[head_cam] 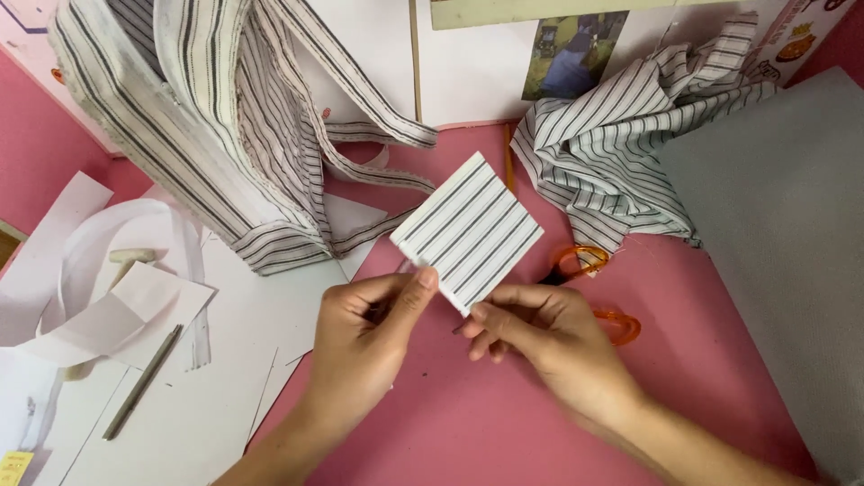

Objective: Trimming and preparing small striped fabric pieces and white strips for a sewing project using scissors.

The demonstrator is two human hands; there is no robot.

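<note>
A small square of white fabric with dark stripes point(468, 229) is held up over the pink table point(504, 423), tilted like a diamond. My left hand point(364, 342) pinches its lower left edge with thumb and fingers. My right hand point(540, 337) grips its lower corner from the right. Orange-handled scissors point(598, 292) lie on the table just behind my right hand, partly hidden by it.
Striped fabric strips hang in a heap point(225, 126) at the back left, and a crumpled striped piece point(621, 135) lies at the back right. White paper pieces point(117, 306) and a grey pencil point(142, 382) lie at the left. A grey cloth point(783, 243) covers the right.
</note>
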